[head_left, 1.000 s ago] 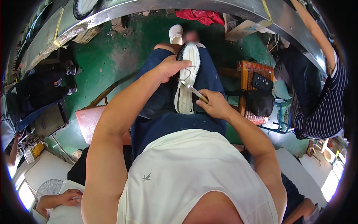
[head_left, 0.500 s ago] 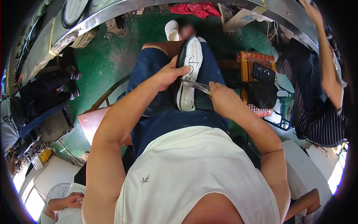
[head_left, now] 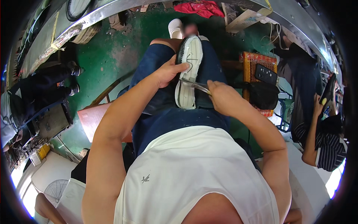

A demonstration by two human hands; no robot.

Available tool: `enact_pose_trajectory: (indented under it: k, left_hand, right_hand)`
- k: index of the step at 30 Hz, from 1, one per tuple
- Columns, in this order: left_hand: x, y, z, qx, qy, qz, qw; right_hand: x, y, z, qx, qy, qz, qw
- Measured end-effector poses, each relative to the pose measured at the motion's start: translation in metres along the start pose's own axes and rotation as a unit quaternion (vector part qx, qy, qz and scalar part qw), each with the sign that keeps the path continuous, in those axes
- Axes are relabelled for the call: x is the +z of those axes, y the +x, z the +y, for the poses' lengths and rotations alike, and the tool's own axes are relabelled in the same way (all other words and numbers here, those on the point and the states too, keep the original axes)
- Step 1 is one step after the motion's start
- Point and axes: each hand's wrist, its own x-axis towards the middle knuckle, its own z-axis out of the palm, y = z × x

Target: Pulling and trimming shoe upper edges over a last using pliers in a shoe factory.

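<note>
A shoe (head_left: 185, 98) lies lengthwise across my lap, its pale underside facing up and its black, stitched-looking edge showing on the left. My left hand (head_left: 169, 72) is closed around the shoe's left side, thumb pressed on the underside near the middle. Beside that thumb runs a thin dark line (head_left: 191, 61), perhaps thread or a drawn mark. In my closed right hand (head_left: 225, 98) is a silver metal hand tool (head_left: 199, 86). Its head rests on or just above the underside, below my left thumb; I cannot make out its exact kind.
A metal-edged bench (head_left: 123, 15) curves across the far side. On the right, a woven-topped seat (head_left: 250, 67) bears a black phone (head_left: 266, 73) and a black bag (head_left: 263, 95). There a co-worker's hand (head_left: 318, 106) holds a dark shoe-like piece. A pink board (head_left: 95, 121) is at left.
My hands, the shoe and the tool keep nearly the same pose; the view shifts slightly. At right the co-worker's raised arm has come down and now holds the dark piece.
</note>
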Motion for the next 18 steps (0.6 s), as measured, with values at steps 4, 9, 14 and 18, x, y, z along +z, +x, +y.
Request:
enact_pose_trajectory:
  k: [4, 9, 14, 18]
  left_hand:
    - [0.003, 0.0, 0.0, -0.012, -0.021, -0.019, 1.0]
    - [0.008, -0.004, 0.0, 0.004, 0.005, 0.009, 1.0]
    - [-0.002, 0.0, -0.005, -0.005, -0.046, -0.01, 0.999]
    - [0.005, -0.006, -0.005, 0.018, 0.051, 0.003, 0.999]
  right_hand:
    - [0.0, -0.001, -0.016, -0.053, -0.092, 0.051, 0.993]
    - [-0.026, 0.014, -0.03, -0.009, -0.123, -0.079, 0.989]
    - [0.032, 0.016, 0.016, -0.049, 0.023, 0.014, 0.998]
    - [0.036, -0.008, 0.013, -0.032, 0.12, 0.114, 0.986]
